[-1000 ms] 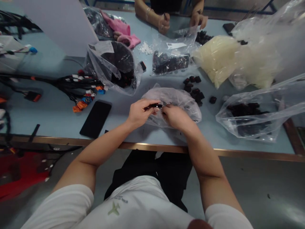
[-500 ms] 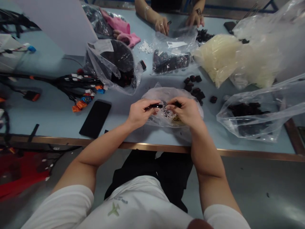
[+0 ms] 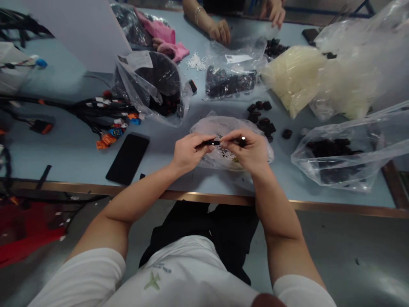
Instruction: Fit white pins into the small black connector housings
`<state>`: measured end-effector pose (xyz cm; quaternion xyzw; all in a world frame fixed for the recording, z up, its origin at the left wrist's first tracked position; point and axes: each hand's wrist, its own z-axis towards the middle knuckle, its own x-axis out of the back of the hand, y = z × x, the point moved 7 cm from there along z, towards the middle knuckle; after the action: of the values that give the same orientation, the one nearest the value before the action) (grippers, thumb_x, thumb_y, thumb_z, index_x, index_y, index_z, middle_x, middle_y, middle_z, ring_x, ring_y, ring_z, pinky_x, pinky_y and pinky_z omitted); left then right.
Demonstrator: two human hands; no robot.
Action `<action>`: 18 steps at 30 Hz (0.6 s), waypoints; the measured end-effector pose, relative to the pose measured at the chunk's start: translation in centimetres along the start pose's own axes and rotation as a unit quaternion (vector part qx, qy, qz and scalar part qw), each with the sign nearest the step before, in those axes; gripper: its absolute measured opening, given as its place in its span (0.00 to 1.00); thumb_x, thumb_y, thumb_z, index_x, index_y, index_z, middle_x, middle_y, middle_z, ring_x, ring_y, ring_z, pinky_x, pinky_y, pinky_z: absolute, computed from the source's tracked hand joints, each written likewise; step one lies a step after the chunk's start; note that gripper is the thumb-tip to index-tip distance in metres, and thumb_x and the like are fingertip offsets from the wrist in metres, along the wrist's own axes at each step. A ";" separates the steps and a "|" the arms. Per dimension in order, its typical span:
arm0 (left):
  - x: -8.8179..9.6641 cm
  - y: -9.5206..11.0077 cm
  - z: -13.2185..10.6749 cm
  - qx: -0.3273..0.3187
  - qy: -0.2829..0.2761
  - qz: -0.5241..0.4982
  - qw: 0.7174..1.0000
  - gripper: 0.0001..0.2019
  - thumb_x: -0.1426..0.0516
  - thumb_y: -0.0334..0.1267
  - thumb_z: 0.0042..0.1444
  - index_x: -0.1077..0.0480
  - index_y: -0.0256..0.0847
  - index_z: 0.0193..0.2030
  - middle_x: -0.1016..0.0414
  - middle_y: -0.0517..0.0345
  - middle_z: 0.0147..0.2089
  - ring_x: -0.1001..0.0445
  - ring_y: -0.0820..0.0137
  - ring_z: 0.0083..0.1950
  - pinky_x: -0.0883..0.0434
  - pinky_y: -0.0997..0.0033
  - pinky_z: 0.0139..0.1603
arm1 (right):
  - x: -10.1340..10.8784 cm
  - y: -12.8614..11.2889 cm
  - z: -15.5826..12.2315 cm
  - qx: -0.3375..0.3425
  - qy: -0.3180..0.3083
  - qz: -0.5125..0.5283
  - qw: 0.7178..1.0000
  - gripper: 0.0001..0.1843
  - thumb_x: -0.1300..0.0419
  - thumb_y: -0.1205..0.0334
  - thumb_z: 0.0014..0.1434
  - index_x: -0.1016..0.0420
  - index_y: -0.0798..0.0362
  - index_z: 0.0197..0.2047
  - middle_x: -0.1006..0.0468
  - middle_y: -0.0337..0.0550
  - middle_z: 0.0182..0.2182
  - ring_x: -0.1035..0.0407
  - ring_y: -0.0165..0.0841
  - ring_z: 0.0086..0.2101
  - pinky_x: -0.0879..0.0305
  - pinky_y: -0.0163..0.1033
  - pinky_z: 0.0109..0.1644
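Over a clear plastic bag (image 3: 204,124) of small white and yellowish pieces, my two hands meet at the fingertips. My left hand (image 3: 188,152) is closed, pinching a small black connector (image 3: 213,143) between thumb and fingers. My right hand (image 3: 252,151) is closed too, its fingertips against the connector's right end. A dark piece with a bright end (image 3: 243,138) shows in the right hand's grip; its kind is unclear. Several black connectors (image 3: 264,125) lie just behind the right hand.
A black phone (image 3: 128,159) lies left of my hands, near a wire harness (image 3: 86,111) with coloured plugs. Bags of black parts (image 3: 230,81) and a bag of pale pieces (image 3: 295,79) stand behind. Across the table are a co-worker's hands (image 3: 220,32). Another bag (image 3: 338,166) is at right.
My right hand has moved slightly left, its fingertips now meeting the black connector. A bright end now shows in its grip. The co-worker's hands have shifted, one lifting away from the table.
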<state>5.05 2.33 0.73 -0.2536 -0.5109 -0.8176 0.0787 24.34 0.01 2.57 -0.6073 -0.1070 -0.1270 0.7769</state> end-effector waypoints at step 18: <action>-0.2 0.5 -0.4 -0.019 -0.008 0.010 1.000 0.12 0.33 0.38 0.63 0.14 0.52 0.52 0.11 0.59 0.49 0.14 0.63 0.50 0.19 0.65 0.57 | -1.4 0.1 0.1 0.043 -0.067 0.024 0.997 0.07 0.25 0.58 0.59 0.17 0.47 0.32 0.21 0.37 0.31 0.28 0.33 0.35 0.29 0.43 0.42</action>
<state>5.27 1.72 0.89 -0.2663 -0.4931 -0.8245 0.0778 23.04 0.25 2.01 -0.5829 -0.1498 -0.0629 0.7961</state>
